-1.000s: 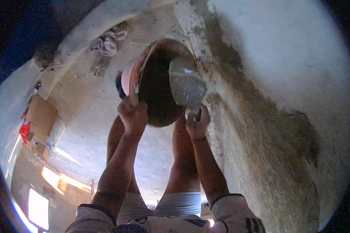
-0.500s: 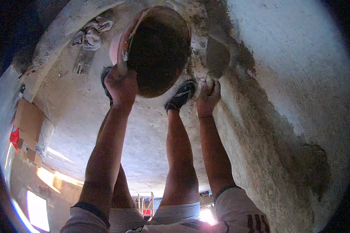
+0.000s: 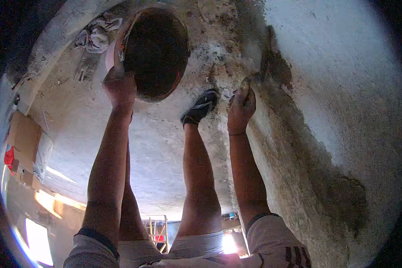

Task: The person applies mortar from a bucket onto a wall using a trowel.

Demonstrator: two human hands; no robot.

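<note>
My left hand (image 3: 119, 91) is closed on the near left rim of a large round basin (image 3: 156, 53). The basin is pinkish outside and dark within; it tilts toward me, and what it holds is too dark to make out. To the right, my right hand (image 3: 242, 109) grips the handle of a trowel (image 3: 244, 85) beside the foot of the wall. The trowel's blade is blurred against the grey surface. A damp, darker patch (image 3: 277, 62) marks the wall just beyond that hand.
The rough plastered wall (image 3: 344, 89) rises along the right. My sandalled foot (image 3: 201, 106) stands between the hands on the dusty floor (image 3: 161, 169). A crumpled cloth (image 3: 97, 35) lies far left; a cardboard box (image 3: 24, 138) stands at the left. A ladder (image 3: 158, 232) is behind me.
My left hand and the basin have shifted left, away from the wall. My right hand stays near the wall's foot, and the trowel blade has turned and blurred.
</note>
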